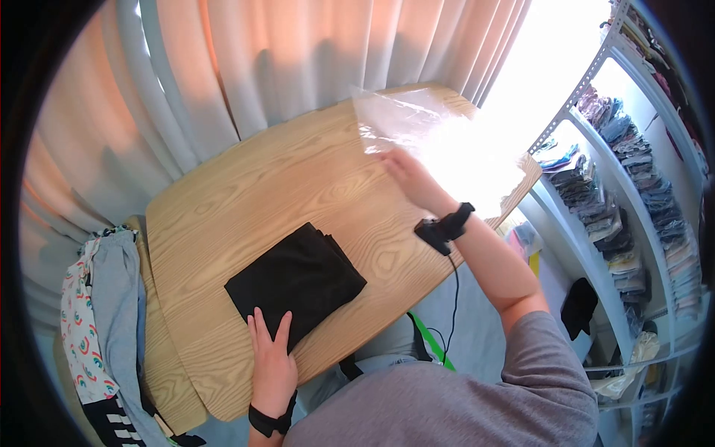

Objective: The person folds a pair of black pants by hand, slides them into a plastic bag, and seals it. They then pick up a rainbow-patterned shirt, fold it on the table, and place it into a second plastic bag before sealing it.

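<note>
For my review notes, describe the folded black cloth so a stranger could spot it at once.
Start with the wooden table in front of the curtains. On its near side, the left hand touches a folded black cloth. Its solid dark colour sets it apart from the shiny clear plastic farther back.

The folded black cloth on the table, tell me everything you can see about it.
The folded black cloth looks like soft, plain fabric with no visible print. It is folded into a compact, roughly four-sided bundle, with layered edges showing at its upper right. It lies flat and askew on the wooden table, toward the person's side. The left hand rests spread fingers on its near-left part. What garment it is, I can't tell.
</note>
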`<action>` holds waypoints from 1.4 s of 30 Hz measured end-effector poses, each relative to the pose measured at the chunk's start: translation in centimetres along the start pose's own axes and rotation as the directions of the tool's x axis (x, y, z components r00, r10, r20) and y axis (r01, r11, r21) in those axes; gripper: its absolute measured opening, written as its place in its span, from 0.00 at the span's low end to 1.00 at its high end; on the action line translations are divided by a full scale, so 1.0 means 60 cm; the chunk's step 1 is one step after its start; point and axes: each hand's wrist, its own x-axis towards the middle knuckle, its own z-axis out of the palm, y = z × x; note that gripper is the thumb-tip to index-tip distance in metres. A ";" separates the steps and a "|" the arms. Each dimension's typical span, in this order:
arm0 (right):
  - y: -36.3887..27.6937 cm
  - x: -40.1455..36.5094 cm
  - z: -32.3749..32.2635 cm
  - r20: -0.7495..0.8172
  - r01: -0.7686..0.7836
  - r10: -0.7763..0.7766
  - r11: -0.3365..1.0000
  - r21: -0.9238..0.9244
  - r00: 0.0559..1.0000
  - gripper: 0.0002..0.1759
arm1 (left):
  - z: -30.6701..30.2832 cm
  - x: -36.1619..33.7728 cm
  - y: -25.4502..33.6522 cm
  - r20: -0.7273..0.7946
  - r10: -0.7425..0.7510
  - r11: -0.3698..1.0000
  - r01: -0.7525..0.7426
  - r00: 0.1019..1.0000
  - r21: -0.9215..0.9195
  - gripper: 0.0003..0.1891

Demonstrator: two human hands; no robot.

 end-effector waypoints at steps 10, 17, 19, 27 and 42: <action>-0.061 -0.003 0.253 0.400 0.085 -0.143 0.984 0.158 0.905 0.15 | -0.024 -0.097 -0.059 -0.081 -0.162 0.987 0.161 0.983 -0.019 0.36; -0.116 -0.047 0.216 0.481 0.219 -0.202 0.976 0.020 0.853 0.13 | -0.015 -0.121 -0.083 -0.136 -0.137 0.988 0.146 0.981 0.056 0.34; -0.152 -0.085 0.182 0.417 0.263 -0.256 0.964 0.044 0.872 0.12 | -0.019 -0.123 -0.081 -0.141 -0.136 0.983 0.151 0.981 0.104 0.34; -0.163 -0.240 0.226 0.405 -0.357 0.202 0.864 0.354 0.892 0.20 | -0.048 -0.088 -0.027 -0.073 0.076 0.969 -0.056 0.994 0.241 0.41; -0.246 -0.185 0.264 0.799 -0.780 0.079 0.291 0.554 0.596 0.22 | 0.004 -0.033 -0.020 -0.406 -0.167 0.986 0.162 0.898 -0.046 0.33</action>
